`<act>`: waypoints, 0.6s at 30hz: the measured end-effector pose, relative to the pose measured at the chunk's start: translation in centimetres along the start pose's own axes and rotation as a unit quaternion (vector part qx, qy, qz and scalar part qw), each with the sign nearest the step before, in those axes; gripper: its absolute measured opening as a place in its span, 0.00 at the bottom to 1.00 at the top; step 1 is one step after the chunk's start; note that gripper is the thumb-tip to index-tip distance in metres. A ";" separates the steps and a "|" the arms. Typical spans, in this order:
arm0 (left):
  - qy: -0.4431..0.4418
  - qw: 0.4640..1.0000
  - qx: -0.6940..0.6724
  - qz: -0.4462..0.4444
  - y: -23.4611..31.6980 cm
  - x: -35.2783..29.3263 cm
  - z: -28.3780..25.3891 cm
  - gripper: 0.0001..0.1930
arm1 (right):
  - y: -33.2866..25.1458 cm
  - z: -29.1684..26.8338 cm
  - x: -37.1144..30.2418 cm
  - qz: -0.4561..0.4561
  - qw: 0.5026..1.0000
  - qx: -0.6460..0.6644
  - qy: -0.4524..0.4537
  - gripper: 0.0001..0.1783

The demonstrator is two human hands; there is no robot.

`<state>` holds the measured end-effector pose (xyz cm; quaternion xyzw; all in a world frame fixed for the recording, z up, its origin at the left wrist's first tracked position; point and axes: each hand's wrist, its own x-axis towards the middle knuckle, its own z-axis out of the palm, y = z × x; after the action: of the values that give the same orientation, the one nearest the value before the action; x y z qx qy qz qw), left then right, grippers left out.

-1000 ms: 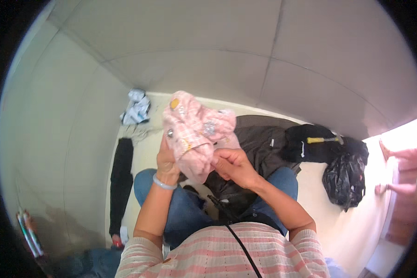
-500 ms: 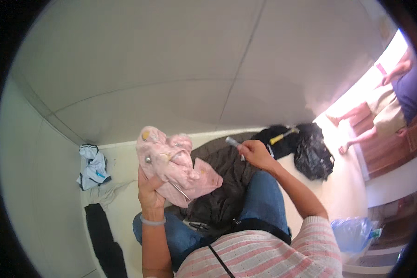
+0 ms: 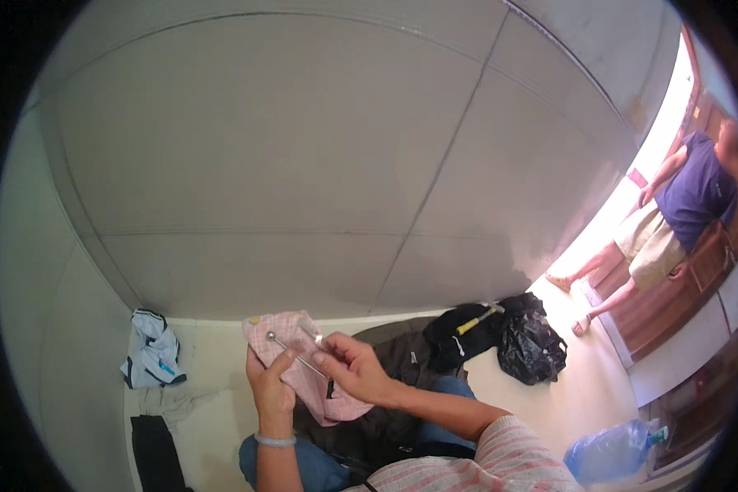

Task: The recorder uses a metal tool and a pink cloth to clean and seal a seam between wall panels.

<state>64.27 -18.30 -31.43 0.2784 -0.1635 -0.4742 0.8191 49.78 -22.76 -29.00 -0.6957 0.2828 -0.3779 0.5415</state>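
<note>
A pink checked cloth (image 3: pixel 299 361) hangs over my lap, and my left hand (image 3: pixel 269 387) grips it from below, a pale bangle on that wrist. My right hand (image 3: pixel 348 369) rests on the cloth's right side and pinches a thin metal pin with a round knob end (image 3: pixel 291 353) that lies across the fabric. Under the cloth lies a dark garment (image 3: pixel 393 385) spread over my blue-jeaned legs.
A white and blue garment (image 3: pixel 151 358), a grey cloth (image 3: pixel 172 402) and a black one (image 3: pixel 155 451) lie on the floor at left. A black bag with a yellow-handled tool (image 3: pixel 479 318), a black plastic bag (image 3: pixel 531 348) and a clear water jug (image 3: pixel 615 451) sit right. A person (image 3: pixel 672 221) stands in the doorway.
The view swung up and right. My right hand came back from the dark garment to the pink cloth and now pinches the metal pin. The left hand keeps the cloth.
</note>
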 end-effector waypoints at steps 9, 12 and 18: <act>0.016 1.000 -0.020 0.016 -0.1 0.6 -0.6 0.31 | -0.6 -1.1 1.7 -0.060 0.992 -0.110 0.009 0.08; 0.030 0.999 -0.031 0.010 -0.3 0.8 -1.1 0.31 | -2.2 -2.5 2.9 -0.029 0.994 -0.105 0.029 0.11; 0.032 0.998 -0.050 0.006 -0.4 0.6 -1.4 0.32 | -5.3 -4.5 5.7 -0.051 0.987 -0.150 0.025 0.10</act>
<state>65.00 -18.59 -32.79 0.2507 -0.1150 -0.4682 0.8395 49.10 -28.42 -22.03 -0.7730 0.3140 -0.3758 0.4033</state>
